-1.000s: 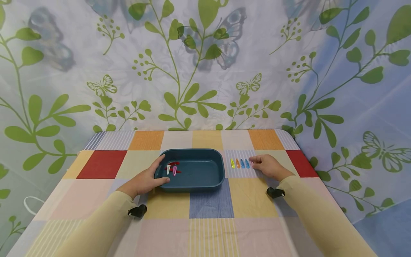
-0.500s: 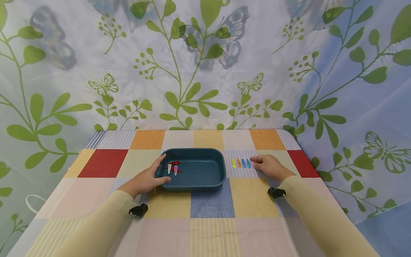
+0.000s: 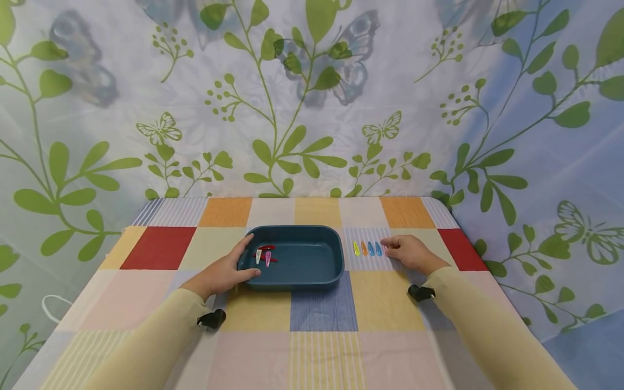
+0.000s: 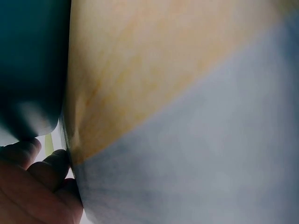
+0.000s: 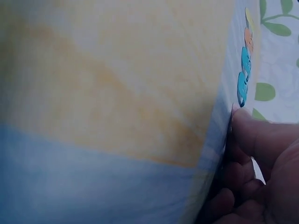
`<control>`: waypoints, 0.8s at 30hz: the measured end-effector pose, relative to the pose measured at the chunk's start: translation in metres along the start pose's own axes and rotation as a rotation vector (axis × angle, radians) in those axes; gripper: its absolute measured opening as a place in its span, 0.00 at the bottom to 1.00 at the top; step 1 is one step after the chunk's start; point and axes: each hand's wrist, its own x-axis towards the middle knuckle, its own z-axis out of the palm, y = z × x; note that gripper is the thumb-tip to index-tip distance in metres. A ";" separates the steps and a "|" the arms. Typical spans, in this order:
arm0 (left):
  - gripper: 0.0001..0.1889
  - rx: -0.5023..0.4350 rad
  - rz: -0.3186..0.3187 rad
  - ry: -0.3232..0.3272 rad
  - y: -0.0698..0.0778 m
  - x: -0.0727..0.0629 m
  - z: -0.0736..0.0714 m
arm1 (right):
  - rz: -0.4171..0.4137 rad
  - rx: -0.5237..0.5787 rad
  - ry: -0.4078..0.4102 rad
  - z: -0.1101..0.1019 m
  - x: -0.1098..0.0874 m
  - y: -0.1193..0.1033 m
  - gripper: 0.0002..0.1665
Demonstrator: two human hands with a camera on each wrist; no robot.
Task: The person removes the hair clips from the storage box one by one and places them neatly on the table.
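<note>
Clips (image 3: 371, 248) lie just right of the tray (image 3: 302, 260) as a second ago, the right hand (image 3: 410, 252) still pinching the pink clip (image 3: 385, 251) ending their row, the left hand (image 3: 225, 271) spread against the tray's left end.

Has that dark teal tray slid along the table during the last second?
No, not visibly: in the head view the dark teal tray keeps its place against the tablecloth's blue square; no direction to report.
</note>
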 end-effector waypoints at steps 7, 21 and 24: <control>0.55 -0.001 -0.004 -0.003 0.001 0.001 0.000 | -0.007 0.002 0.007 0.000 0.000 0.000 0.26; 0.54 -0.003 -0.016 -0.003 0.003 -0.001 0.000 | 0.015 0.004 0.018 0.001 0.000 -0.001 0.25; 0.55 0.000 -0.012 -0.004 0.003 -0.001 0.000 | 0.012 -0.004 0.019 0.001 -0.001 -0.002 0.25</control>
